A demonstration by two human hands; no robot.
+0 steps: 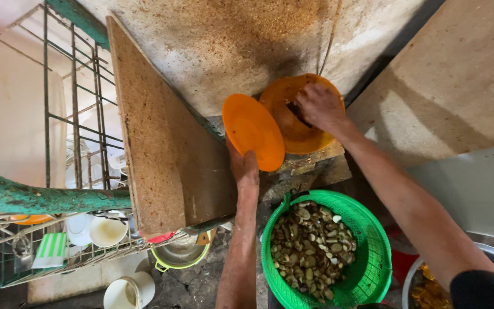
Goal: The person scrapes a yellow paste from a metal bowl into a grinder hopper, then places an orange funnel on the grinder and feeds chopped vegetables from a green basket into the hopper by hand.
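Nearest the camera, a green plastic basket (367, 252) holds sliced brownish pieces. Above it, the left hand (243, 166) grips the lower rim of an orange plastic plate (253, 131), tilted on edge. Farther off, the right hand (318, 106) presses curled fingers into a second orange plate (298, 129) against the stained wall (224, 46). Both plates look light, stiff, probably slippery; rims offer the best hold.
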